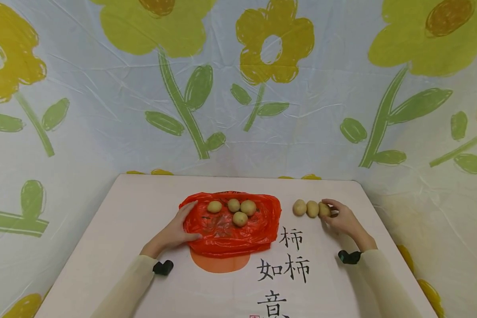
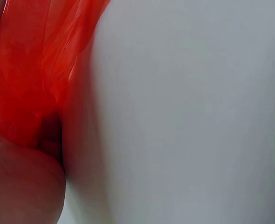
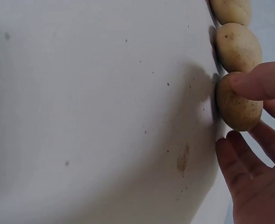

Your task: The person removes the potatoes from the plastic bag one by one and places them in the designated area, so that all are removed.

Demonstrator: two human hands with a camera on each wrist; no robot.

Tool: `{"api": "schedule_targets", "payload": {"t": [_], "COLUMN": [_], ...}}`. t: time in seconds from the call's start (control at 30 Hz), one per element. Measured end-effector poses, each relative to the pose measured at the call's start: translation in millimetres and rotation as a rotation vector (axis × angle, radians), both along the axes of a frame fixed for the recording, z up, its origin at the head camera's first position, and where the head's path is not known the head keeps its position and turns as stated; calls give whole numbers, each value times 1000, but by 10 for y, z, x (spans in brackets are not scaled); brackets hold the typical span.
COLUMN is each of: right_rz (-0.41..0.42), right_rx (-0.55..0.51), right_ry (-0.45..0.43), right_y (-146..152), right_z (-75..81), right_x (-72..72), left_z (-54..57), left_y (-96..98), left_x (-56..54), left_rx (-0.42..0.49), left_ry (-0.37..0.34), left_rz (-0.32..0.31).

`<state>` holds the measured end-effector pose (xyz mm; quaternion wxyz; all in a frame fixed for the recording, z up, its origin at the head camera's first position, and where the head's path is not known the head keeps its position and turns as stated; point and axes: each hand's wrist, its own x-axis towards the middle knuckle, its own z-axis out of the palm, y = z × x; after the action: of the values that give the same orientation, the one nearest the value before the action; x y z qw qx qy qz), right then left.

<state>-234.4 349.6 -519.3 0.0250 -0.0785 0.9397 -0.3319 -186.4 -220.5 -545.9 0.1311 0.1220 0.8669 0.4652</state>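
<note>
A red plastic bag (image 1: 230, 240) lies spread wide on the table with its rim turned down, and several potatoes (image 1: 240, 219) sit in it. At the bag's left side, my left hand (image 1: 179, 227) holds the edge, thumb toward the front and fingers toward the back. The left wrist view shows the red plastic (image 2: 30, 79) bunched against that hand (image 2: 25, 186). To the right of the bag, three potatoes stand in a short row. My right hand (image 1: 343, 219) holds the rightmost potato (image 3: 237, 105) between thumb and fingers, close beside the middle potato (image 3: 238, 48).
The white tabletop (image 1: 135, 203) carries black brush characters (image 1: 284, 267) and an orange printed shape (image 1: 220, 263) in front of the bag. Small brown specks and a smear (image 3: 182, 157) mark the surface near my right hand. A flower-printed sheet (image 1: 310, 145) hangs behind and at the sides.
</note>
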Motion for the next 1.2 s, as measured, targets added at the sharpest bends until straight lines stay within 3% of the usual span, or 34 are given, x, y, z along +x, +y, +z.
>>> {"api": "schedule_targets", "payload": {"t": [0.23,0.63,1.03,1.2], "right_rz": [7,54,129,162], "right_rx": [1,1,-9,-23], "right_ry": [-19,56,169,149], "right_y": [15,-115,-509,-718], "right_z": [66,310,576,663], "right_x": [-25,-79,-107,-112], "left_z": [-1,-32,-32,-16], "left_y": [7,1,4,1], "left_x": [-2,-10,-9,3], "left_rx": [-4,-5,-14,-12], "left_ry": [29,56,44,34], "left_rz": [-15,-28,-19,-18]}}
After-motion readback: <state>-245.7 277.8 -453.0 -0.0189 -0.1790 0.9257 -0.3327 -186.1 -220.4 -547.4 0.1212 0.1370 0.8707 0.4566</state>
